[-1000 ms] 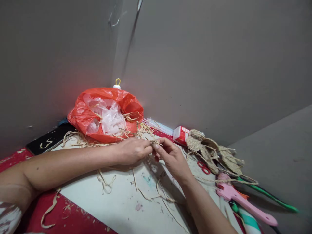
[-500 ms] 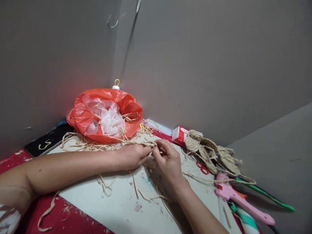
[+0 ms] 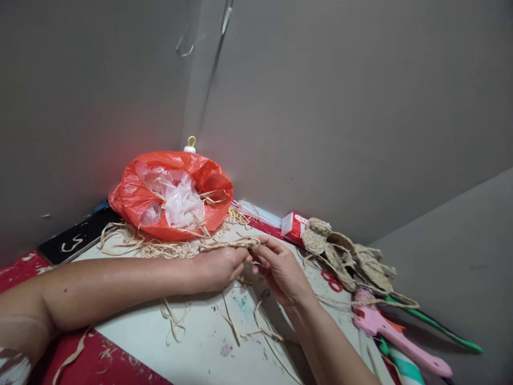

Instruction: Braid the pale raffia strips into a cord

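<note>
Here, straw strand [image 3: 226,244] runs behind left hand [image 3: 220,268] into pinch of right hand [image 3: 285,272].

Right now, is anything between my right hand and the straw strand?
Nothing visible: your right hand touches the straw strand with its fingertips, and your left hand is close beside them.

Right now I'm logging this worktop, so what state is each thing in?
Fibre strand: twisted, held
Left hand: closed on the strand
Right hand: pinching the strand
Red bag: open
White plastic: crumpled inside the red bag
Loose fibres: tangled, strewn
Woven pieces: piled together
Pink tool: lying down
Black slab: lying flat
Red carton: open or shut unclear
</note>
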Action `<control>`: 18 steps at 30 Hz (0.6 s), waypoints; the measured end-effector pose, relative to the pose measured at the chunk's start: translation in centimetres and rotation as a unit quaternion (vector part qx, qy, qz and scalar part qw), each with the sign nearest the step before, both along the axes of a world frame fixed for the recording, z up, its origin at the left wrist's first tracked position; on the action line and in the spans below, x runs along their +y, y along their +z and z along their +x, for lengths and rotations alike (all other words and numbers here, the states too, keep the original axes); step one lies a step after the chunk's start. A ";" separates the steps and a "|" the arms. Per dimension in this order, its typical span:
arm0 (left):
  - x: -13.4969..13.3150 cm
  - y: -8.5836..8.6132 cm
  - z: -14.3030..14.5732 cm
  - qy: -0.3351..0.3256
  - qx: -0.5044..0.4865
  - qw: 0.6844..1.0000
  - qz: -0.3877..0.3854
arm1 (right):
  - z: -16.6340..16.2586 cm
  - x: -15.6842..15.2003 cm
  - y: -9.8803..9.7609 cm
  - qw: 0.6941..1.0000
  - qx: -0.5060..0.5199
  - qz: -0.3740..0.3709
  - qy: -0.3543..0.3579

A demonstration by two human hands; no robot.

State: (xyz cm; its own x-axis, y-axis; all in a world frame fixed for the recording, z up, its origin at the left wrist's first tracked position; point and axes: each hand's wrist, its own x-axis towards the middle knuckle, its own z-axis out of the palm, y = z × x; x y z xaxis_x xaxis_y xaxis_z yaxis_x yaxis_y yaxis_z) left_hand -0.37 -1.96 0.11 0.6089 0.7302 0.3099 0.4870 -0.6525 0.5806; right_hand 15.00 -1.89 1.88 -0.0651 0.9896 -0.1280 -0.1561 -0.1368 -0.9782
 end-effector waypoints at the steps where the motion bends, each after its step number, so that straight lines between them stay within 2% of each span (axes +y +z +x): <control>1: 0.1 0.1 -0.1 0.000 -0.006 1.000 -0.012 | 0.1 0.0 0.2 1.000 0.008 -0.006 0.013; 6: 0.5 -0.1 -0.4 0.032 0.003 0.999 -0.021 | 0.7 -0.1 0.7 0.999 0.012 0.001 0.044; 13: 0.7 -0.3 -0.2 0.021 -0.015 0.999 -0.021 | 1.6 0.3 0.8 0.996 -0.049 -0.005 0.078; 18: 0.6 -0.2 -0.1 0.020 -0.010 0.999 -0.030 | 1.2 0.1 0.3 0.975 -0.187 0.110 0.051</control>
State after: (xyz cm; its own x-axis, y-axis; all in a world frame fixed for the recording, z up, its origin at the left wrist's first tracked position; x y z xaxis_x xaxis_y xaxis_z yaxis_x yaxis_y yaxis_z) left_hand -0.47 -1.39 -0.12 0.5737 0.7710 0.2765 0.5001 -0.5971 0.6273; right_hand 16.20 -1.77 2.23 -0.1550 0.9865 0.0525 0.2197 0.0863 -0.9717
